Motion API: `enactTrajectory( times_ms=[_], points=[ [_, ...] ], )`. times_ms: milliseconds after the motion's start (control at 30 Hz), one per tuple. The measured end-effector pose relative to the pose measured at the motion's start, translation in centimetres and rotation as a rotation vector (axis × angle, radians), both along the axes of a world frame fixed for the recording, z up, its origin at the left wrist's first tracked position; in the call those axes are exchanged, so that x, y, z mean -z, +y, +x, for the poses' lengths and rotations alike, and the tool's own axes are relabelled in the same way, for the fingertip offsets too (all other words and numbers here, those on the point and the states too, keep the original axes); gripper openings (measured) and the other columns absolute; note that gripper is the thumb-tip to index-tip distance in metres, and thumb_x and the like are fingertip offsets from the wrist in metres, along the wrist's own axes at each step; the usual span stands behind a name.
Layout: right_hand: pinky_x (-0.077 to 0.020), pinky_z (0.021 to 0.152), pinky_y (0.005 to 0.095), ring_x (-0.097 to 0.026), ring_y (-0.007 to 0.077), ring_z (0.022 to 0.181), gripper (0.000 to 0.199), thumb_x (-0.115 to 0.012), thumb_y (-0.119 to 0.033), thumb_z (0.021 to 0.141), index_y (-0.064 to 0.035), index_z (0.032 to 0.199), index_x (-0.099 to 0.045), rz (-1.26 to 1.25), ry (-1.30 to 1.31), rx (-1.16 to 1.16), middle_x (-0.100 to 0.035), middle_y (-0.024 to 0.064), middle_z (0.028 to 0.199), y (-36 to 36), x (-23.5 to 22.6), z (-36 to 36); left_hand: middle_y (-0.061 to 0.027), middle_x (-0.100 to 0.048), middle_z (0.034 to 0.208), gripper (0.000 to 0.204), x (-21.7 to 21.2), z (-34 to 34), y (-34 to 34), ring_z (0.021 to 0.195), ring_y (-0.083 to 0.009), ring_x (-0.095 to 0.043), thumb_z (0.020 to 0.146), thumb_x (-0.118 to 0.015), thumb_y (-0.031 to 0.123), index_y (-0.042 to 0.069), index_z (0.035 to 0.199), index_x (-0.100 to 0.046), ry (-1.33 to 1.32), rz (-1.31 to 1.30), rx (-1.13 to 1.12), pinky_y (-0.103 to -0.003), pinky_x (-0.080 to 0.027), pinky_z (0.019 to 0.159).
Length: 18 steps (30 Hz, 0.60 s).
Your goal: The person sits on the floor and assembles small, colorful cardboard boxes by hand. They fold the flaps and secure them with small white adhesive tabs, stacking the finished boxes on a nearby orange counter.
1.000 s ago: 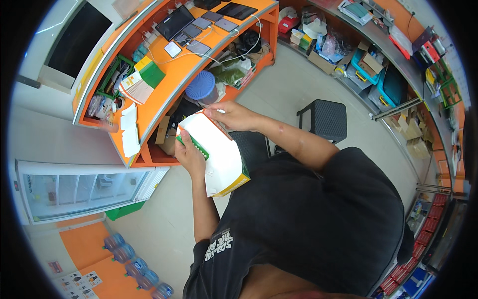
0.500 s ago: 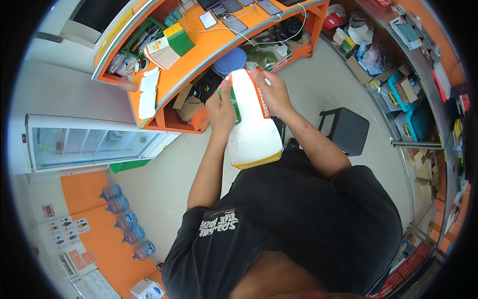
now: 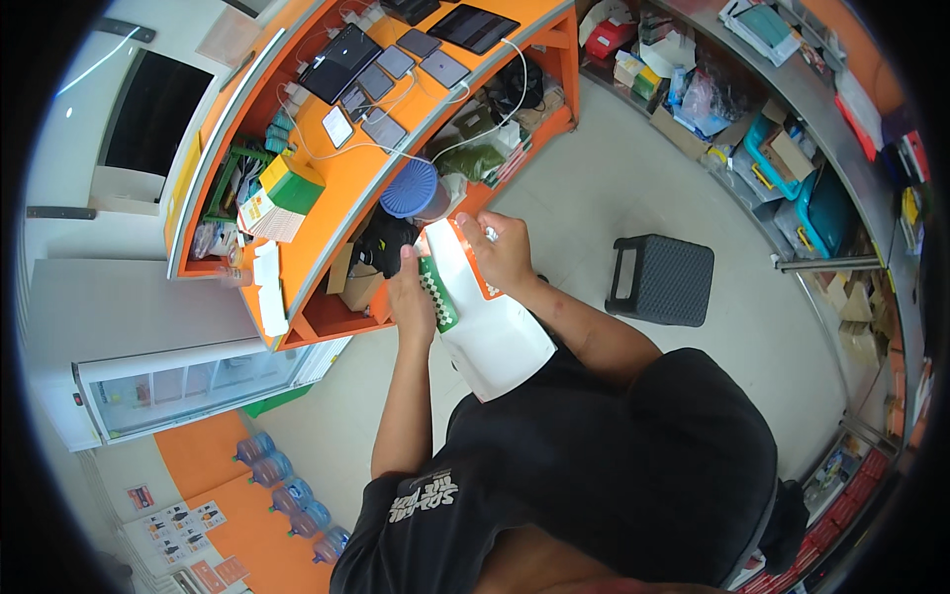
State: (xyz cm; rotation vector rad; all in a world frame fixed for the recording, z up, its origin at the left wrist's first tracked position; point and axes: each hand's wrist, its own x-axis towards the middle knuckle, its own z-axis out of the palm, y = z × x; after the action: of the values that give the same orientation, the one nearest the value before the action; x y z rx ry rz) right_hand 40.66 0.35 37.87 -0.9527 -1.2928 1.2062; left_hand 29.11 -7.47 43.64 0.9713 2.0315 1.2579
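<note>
Between my two hands is an unfolded cardboard food box (image 3: 500,342), white on its inner face, with one green-checked side panel and one orange side panel. My left hand (image 3: 412,302) grips the green side, its thumb lying along the edge. On the orange side, my right hand (image 3: 505,255) is closed with curled fingers near the far end. A small whitish thing shows at the right fingers, too small to name. The wide near end of the box spreads out in front of my black shirt and bends slightly.
Ahead stands an orange counter (image 3: 332,198) bearing several phones, tablets and cables. A blue-lidded tub (image 3: 409,188) is beside it. To the right are a dark stool (image 3: 661,279) and loaded shelves. A glass-door fridge (image 3: 198,386) and several water bottles (image 3: 292,495) stand left.
My view has turned, so the counter and stool sit differently in it. Both hands still hold the box, which is lower in view and tilted; its yellow near edge no longer shows.
</note>
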Motion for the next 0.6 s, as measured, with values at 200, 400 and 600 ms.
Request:
enactTrajectory(
  times_ms=[200,400,600],
  points=[
    [-0.0402,0.050,0.0330,-0.048,0.0093,0.054,0.039,-0.062,-0.038,0.102,-0.0018,0.087,-0.069,-0.212,0.031,-0.277,-0.064,0.0043,0.069,4.1,1.3,2.2,-0.0004,-0.064,0.074,0.058,1.6,0.8,1.6,0.062,-0.0082,-0.053,0.109,-0.045,0.045,-0.004,0.091,-0.071,0.075,0.122,-0.070,-0.026,-0.042,0.057],
    [-0.0442,0.056,0.0319,-0.056,0.0107,0.065,0.065,-0.050,-0.066,0.099,-0.0127,0.133,-0.062,-1.206,0.568,-0.784,-0.071,0.0000,0.096,1.9,3.6,4.2,-0.0027,-0.065,0.074,0.051,2.5,-1.7,2.6,0.064,-0.0074,-0.054,0.109,-0.048,0.035,-0.006,0.087,-0.069,0.351,0.519,-0.226,-0.025,-0.041,0.058],
    [-0.0368,0.055,0.0273,-0.055,0.0103,0.073,0.064,-0.051,-0.071,0.095,-0.0142,0.124,-0.061,-1.129,0.708,-1.154,-0.065,-0.0007,0.095,1.3,8.8,3.9,-0.0102,-0.065,0.107,0.058,4.0,-5.4,2.6,0.097,-0.0187,-0.061,0.109,-0.036,0.047,-0.005,0.123,-0.059,-0.092,0.740,-0.161,-0.037,-0.047,0.087]
  ],
)
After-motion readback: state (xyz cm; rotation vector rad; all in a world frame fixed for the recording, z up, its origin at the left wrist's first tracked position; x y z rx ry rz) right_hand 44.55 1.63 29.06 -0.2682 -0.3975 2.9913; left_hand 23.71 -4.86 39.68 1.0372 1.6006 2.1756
